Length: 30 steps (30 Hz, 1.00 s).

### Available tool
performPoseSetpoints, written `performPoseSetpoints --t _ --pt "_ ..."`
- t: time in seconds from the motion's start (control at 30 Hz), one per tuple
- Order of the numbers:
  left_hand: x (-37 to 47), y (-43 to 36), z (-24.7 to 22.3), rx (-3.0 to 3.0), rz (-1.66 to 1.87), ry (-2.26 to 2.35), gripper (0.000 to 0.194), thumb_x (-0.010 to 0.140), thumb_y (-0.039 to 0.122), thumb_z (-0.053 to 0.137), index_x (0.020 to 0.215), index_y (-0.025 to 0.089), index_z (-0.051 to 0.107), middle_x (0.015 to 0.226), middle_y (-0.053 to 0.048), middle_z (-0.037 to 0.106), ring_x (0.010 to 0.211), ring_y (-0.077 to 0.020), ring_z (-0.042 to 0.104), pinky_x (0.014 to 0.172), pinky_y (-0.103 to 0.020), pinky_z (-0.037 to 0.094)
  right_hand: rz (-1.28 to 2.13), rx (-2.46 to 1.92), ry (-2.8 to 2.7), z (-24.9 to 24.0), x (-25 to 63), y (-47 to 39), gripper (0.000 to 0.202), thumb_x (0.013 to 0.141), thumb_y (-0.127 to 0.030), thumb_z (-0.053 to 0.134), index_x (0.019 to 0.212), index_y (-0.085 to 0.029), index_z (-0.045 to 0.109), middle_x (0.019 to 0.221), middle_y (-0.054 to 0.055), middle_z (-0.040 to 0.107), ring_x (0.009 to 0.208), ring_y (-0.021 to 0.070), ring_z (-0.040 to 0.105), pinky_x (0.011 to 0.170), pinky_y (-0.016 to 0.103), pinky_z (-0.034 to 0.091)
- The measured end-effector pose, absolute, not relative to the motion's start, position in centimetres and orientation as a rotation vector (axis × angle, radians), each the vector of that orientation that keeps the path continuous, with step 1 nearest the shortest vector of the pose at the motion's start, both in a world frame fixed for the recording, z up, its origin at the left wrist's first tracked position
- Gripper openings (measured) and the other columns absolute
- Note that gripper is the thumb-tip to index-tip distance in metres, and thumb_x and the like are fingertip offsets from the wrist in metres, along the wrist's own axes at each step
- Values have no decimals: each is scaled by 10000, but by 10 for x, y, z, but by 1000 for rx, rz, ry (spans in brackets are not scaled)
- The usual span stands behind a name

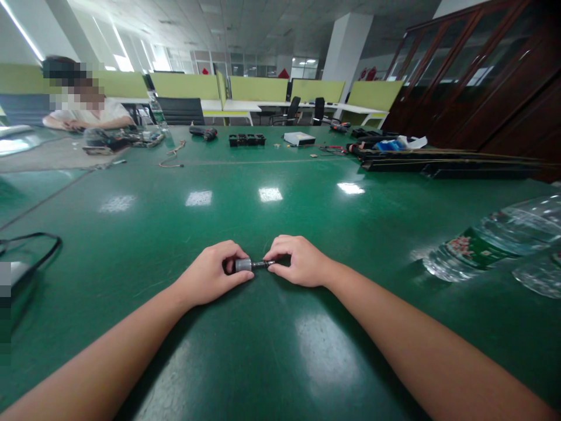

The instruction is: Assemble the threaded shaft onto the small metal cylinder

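Clamping silvery metal cylinder (243,265) in left grip (211,271), thin dark metal rod (259,265) in right grip (303,261), mid-frame; seemingly midway, not yet released.

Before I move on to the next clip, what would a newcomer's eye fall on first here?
The two hands, mid-picture above the green table: the left hand holds a metal cylinder, and the right hand pinches the thin shaft at its right. Next come the clear bottle near the right edge and the black bars farther back on the right.
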State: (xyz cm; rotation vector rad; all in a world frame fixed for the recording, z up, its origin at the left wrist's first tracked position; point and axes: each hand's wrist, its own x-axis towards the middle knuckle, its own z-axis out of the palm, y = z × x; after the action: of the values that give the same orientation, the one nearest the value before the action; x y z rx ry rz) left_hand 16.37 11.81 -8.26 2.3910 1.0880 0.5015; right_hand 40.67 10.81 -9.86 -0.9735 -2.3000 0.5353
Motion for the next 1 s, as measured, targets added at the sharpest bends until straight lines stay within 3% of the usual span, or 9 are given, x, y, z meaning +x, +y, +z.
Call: performPoseSetpoints --t 0.23,0.43,0.7,0.83,1.0 --pt "162 121 -85 2403 504 1057 268 812 417 683 920 174 658 792 -2 598 689 -145 538 628 -250 399 524 -975 -2317 -97 402 107 214 755 -115 676 961 -163 713 784 27 645 770 157 569 737 280 452" --pt "163 119 -84 2400 487 1059 271 821 428 674 929 179 663 778 1 594 674 -143 525 623 -250 392 549 -1008 -2310 -99 398 106 173 793 -153 674 961 -166 712 800 31 651 764 149 575 733 277 454" --pt "163 118 -84 2411 477 1031 255 817 414 676 919 181 656 793 0 599 693 -145 530 631 -252 392 686 -998 -2208 -99 397 102 409 726 -58 669 1117 -176 664 885 29 688 825 147 618 804 289 481" --pt "164 118 -84 2404 466 1046 260 812 417 679 928 186 659 793 -1 605 697 -148 537 630 -252 392 658 -985 -2231 -100 397 103 385 711 -72 675 1085 -167 671 884 36 682 809 151 613 795 293 483" --pt "164 117 -83 2398 446 1057 316 788 456 696 955 189 666 788 1 606 684 -148 535 616 -252 392 608 -997 -2299 -100 395 105 217 758 -128 675 969 -172 702 809 27 661 769 148 584 747 277 457"
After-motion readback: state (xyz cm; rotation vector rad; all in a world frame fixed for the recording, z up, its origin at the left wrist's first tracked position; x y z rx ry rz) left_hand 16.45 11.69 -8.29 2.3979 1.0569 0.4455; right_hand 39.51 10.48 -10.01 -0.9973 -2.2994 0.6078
